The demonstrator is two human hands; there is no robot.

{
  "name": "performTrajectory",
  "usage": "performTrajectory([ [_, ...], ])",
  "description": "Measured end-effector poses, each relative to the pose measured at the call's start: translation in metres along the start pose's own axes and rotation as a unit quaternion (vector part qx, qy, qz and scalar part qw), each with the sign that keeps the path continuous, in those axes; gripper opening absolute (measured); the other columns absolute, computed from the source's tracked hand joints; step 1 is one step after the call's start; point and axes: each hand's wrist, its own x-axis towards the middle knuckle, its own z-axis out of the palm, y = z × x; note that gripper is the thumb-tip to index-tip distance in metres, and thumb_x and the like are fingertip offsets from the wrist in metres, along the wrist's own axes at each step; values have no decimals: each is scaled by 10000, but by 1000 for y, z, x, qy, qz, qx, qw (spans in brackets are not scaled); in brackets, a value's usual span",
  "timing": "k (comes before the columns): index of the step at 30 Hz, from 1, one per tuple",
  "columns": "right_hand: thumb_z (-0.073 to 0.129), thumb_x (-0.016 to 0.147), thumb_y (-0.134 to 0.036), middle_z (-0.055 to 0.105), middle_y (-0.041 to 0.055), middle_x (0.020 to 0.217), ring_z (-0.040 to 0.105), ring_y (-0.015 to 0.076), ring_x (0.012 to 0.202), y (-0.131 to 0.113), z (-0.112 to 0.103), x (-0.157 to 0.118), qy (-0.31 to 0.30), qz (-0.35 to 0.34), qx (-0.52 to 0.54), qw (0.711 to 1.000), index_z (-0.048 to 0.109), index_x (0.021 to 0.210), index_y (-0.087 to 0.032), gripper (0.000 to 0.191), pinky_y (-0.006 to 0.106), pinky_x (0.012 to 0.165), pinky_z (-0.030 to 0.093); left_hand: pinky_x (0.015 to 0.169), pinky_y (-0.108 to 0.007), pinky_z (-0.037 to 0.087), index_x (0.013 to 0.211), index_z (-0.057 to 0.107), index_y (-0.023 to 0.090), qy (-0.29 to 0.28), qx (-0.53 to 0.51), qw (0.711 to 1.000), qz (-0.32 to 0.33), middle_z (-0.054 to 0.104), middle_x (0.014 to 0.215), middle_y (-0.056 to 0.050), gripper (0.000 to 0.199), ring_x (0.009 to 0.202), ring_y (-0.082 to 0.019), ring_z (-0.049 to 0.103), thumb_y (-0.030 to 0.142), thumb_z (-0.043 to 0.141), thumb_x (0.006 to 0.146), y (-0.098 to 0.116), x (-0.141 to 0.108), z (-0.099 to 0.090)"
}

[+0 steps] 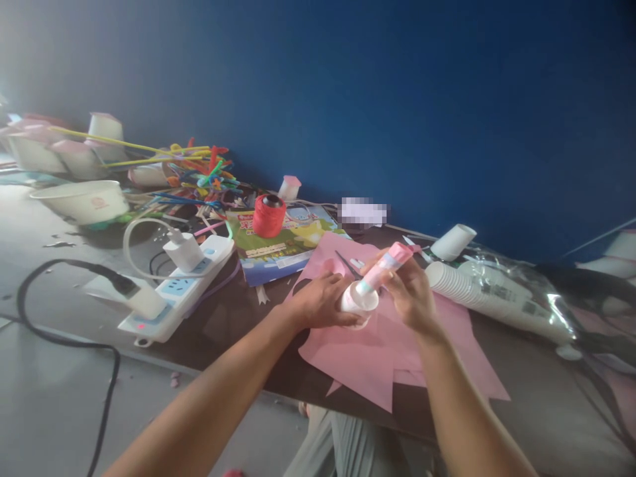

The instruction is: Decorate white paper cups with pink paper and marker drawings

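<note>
My left hand (pixel 325 301) is wrapped round a small white paper cup (pixel 358 306), whose opening faces up and toward me. In my right hand (pixel 410 288) is a pink and pale blue tube (pixel 385 267), held slanted, its lower end at the cup's rim. Whether that end touches the cup's inside cannot be made out. Under both hands lie overlapping sheets of pink paper (pixel 365 371). Dark scissors (pixel 346 263), partly hidden by my left hand, rest on the paper.
A white power strip (pixel 181 291) with plugs and cables lies left. Behind are a red thread spool (pixel 269 216) and a booklet (pixel 278 248). Coloured pipe cleaners (pixel 209 169) and a white bowl (pixel 82 202) stand back left. Stacked paper cups (pixel 477 288) lie right.
</note>
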Motion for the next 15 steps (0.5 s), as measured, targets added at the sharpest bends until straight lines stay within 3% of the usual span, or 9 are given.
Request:
performTrajectory([
  [5,560,883,-372,632,38,873,596,163,767,-5,14,1,14,-13,-55,998,581,933,-204,176,309,694,481,801,-376,457,1013,528,165,-1,1,1000,-8,603,898,-75,467,866,-246,572,524,630,734,-2,-1,2],
  [11,554,878,-426,648,37,832,616,183,748,-3,6,-1,-53,20,30,998,589,939,-215,223,315,638,494,801,-385,457,960,538,153,6,3,1000,-8,610,876,-79,474,846,-249,578,555,630,729,-2,0,3],
  [15,549,884,-404,649,31,846,618,179,768,2,2,1,29,-3,42,999,558,1000,-222,216,309,644,490,815,-381,452,954,545,155,9,-2,1000,6,610,875,-70,460,852,-242,577,550,632,734,-1,1,1],
])
